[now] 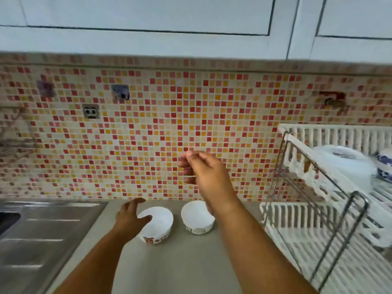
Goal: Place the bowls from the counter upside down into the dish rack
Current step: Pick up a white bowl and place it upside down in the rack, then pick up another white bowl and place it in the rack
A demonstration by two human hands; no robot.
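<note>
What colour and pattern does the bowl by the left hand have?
White inside, with an orange-brown printed band low on the outside of the bowl; only the head view shows it.

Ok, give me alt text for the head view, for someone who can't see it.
Two white bowls stand upright on the grey counter: the left hand reaches the left bowl, while the empty right hand hovers above the right bowl. The dish rack at right already holds upturned bowls.

right bowl (196, 217) partly hidden, dish rack (331, 221) cropped

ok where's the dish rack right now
In the head view the dish rack stands on the counter at the right, against the tiled wall, right of the two upright bowls.
</note>
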